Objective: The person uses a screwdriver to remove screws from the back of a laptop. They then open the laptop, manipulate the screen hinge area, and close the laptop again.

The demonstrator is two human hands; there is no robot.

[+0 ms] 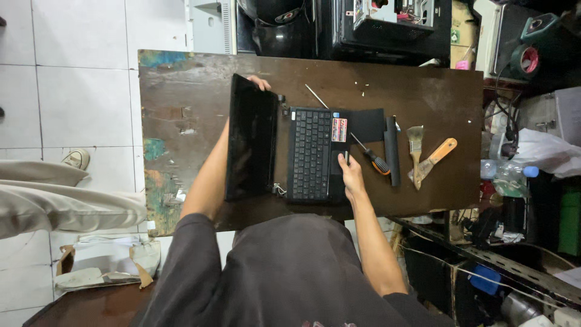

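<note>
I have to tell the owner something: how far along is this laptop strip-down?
Early stage. Done: laptop lies opened flat, tools out, screwdriver and brush alongside. In hand: left hand grips the screen far edge; right hand presses the palm rest. Left: keyboard remains seated.

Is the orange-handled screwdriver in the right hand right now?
No, the screwdriver lies on the table beside the right hand, which rests on the laptop base.

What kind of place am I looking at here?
Probably an electronics repair workshop: an opened black laptop on a worn brown wooden bench, an orange-handled screwdriver beside it, and dark equipment casings stacked behind.
</note>
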